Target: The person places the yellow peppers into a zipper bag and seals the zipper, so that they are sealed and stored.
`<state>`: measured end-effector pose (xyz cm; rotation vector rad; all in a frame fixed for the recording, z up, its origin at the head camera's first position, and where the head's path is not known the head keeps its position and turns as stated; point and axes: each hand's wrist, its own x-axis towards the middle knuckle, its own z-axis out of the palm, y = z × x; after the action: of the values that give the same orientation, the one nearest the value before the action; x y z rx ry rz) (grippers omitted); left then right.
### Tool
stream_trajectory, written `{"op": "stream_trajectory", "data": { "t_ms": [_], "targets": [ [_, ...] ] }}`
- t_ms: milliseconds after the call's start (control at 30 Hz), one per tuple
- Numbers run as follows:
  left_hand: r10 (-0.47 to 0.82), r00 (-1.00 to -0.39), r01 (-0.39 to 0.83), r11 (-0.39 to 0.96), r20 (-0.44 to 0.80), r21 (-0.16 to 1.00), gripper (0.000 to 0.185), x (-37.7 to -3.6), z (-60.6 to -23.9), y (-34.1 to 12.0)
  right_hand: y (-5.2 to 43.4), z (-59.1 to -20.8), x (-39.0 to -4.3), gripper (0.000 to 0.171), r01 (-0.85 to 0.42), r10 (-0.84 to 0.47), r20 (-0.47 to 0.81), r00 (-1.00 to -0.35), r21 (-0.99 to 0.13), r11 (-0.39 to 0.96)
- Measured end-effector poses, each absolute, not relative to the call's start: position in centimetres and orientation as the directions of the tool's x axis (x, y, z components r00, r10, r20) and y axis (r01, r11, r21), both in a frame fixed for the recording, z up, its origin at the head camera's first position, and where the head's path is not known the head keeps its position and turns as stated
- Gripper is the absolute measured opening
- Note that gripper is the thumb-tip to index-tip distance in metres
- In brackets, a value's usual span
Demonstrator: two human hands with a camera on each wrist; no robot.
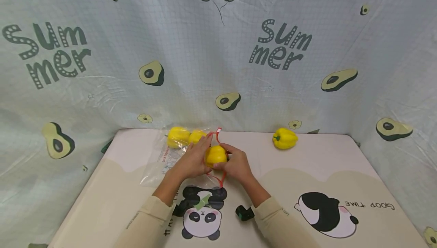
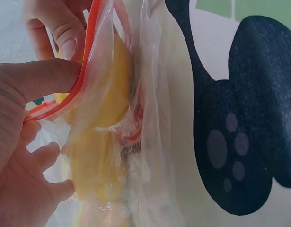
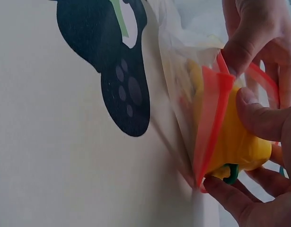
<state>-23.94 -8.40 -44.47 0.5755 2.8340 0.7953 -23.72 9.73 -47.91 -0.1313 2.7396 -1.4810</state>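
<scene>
— Left hand [image 1: 191, 160] pinched the bag's [image 1: 164, 160] red rim [image 2: 74, 90], holding its mouth wide.

— Why did the right hand [image 1: 237, 164] grip the pepper [image 1: 216, 155]?

— It sat in that mouth; 2 peppers lay inside already.

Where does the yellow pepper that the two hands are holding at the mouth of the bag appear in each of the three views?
Head: the yellow pepper sits at centre, between both hands.
Left wrist: centre-left, blurred behind the clear bag's film.
Right wrist: lower right, green stem down, gripped by the right hand.
Shared landmark: the red zip strip of the bag.
</scene>
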Motion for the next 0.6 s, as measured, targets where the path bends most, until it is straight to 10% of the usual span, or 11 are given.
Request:
{"op": "stream_trajectory", "data": {
  "t_ms": [600],
  "targets": [
    [0.396, -0.918, 0.329, 0.796, -0.026, 0.508, 0.114, -23.88, -44.10, -8.43, 9.48, -48.14, -23.71, 0.070, -0.162, -0.164, 0.085, -0.983, -0.823, 0.544]
  ]
}}
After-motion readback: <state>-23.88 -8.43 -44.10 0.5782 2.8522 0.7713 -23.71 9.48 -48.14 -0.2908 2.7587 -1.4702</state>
